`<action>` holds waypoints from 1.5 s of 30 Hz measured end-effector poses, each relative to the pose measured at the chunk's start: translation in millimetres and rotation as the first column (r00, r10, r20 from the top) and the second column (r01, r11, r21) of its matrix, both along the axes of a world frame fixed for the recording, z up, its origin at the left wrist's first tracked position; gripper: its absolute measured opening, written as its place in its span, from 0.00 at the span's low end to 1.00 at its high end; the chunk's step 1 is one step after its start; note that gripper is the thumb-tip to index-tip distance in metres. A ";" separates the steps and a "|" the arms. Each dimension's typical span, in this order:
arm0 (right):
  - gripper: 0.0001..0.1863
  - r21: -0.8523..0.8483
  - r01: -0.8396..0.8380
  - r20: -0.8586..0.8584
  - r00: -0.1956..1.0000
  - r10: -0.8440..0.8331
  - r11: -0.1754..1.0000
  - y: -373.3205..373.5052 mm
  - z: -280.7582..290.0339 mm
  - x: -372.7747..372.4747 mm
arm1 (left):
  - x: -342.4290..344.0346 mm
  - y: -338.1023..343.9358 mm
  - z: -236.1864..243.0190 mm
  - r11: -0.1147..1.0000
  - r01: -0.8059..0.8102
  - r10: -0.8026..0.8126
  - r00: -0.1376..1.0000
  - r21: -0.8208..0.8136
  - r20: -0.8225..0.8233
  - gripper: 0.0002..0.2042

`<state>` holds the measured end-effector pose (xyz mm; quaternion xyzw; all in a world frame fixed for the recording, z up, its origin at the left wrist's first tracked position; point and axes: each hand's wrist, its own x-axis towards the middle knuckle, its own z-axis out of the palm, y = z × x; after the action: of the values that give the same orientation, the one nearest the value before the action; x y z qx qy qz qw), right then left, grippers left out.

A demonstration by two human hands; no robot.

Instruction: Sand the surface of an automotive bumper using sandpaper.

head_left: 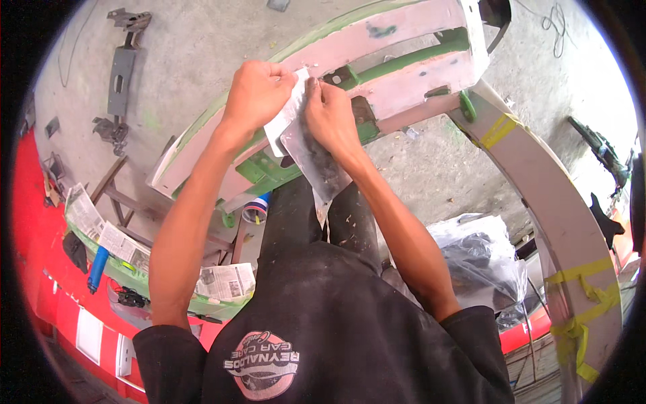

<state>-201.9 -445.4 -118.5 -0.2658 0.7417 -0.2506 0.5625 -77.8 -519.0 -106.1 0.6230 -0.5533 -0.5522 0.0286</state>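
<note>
In front of me my left hand point(259, 96) is closed, its thumb and fingers pinching the upper edge of a white sheet point(286, 124). Close beside it on the right, my right hand point(330, 120) pinches the top of a thin grey, smudged plastic-like sheet point(315, 161). The two sheets overlap, and the grey one hangs down to a point in front of my legs. Exactly what kind of sheets they are I cannot tell. Both hands are above a large car bumper point(410, 77), patched in pale pink and green, with long slots cut through it.
A curved pinkish panel with yellow tape point(552, 182) arcs along the right. Clear plastic wrapping point(478, 256) lies beside my right arm. On the left are red bodywork point(40, 222), newspaper point(124, 241), a blue cylinder point(98, 269), and a grey metal bracket point(121, 81) on the concrete floor.
</note>
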 end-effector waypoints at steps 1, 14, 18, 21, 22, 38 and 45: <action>0.21 -0.014 -0.034 -0.002 0.999 0.034 0.999 -0.7 -0.1 -4.7 | -3.4 -1.0 0.2 0.984 -0.099 0.105 0.994 0.148 -0.033 0.10; 0.17 0.005 -0.555 -0.276 0.799 0.535 0.832 -42.5 0.7 -51.1 | -26.2 25.7 2.1 0.649 -0.579 0.718 0.681 0.493 -0.146 0.07; 0.15 0.058 -0.608 -0.290 0.748 0.596 0.792 -55.4 -3.0 -58.9 | -31.3 24.5 3.8 0.499 -0.622 0.814 0.576 0.603 -0.080 0.06; 0.15 0.146 -0.683 -0.300 0.659 0.690 0.716 -74.7 4.3 -64.8 | -37.9 23.7 14.1 0.383 -0.637 0.877 0.478 0.669 -0.046 0.08; 0.15 0.116 -0.793 -0.293 0.548 0.784 0.598 -83.5 8.4 -68.4 | -39.9 24.5 12.8 0.377 -0.638 0.881 0.472 0.672 -0.047 0.08; 0.15 0.447 -0.865 -0.159 -0.326 0.932 -0.226 -175.2 43.3 -12.4 | -88.0 42.3 8.9 -0.242 -0.239 0.846 -0.527 0.940 0.084 0.10; 0.13 0.459 -0.787 -0.160 -0.531 0.832 -0.413 -180.5 37.6 5.2 | -100.2 41.1 9.7 -0.241 -0.157 0.741 -0.667 0.958 0.077 0.06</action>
<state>-196.7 -625.9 -80.9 -0.7863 0.2850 0.4514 0.3111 -178.0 -477.9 -96.4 0.3103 0.4581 -0.6311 0.5437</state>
